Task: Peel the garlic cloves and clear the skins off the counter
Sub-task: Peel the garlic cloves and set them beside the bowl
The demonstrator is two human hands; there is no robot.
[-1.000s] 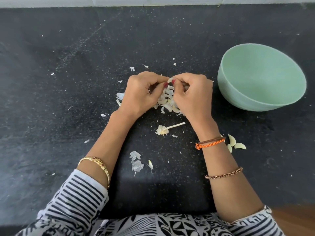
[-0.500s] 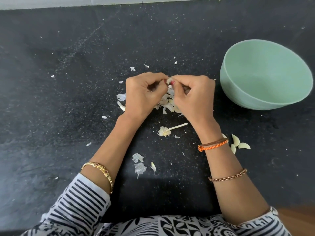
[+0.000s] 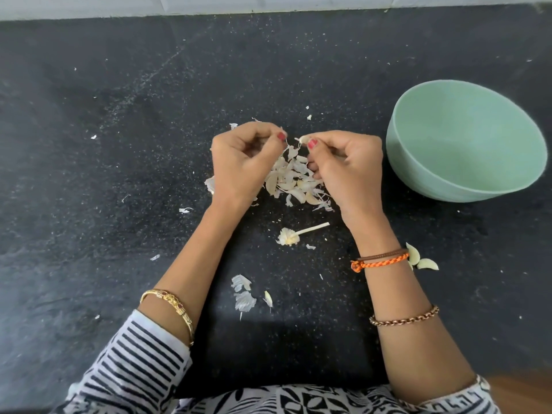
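Above the speckled black stone surface (image 3: 119,144), the right hand (image 3: 348,171) pinches a small pale garlic clove (image 3: 304,139) between thumb and fingertips, while the left hand (image 3: 243,162), fingers curled, pinches a thin wisp of papery skin (image 3: 287,142) just beside it. Beneath both hands lies a heap of white garlic skins and cloves (image 3: 294,180). A bare garlic stem with its root end (image 3: 294,234) lies nearer the person, two peeled cloves (image 3: 421,259) sit by the right wrist, and an empty pale green bowl (image 3: 466,141) stands to the right.
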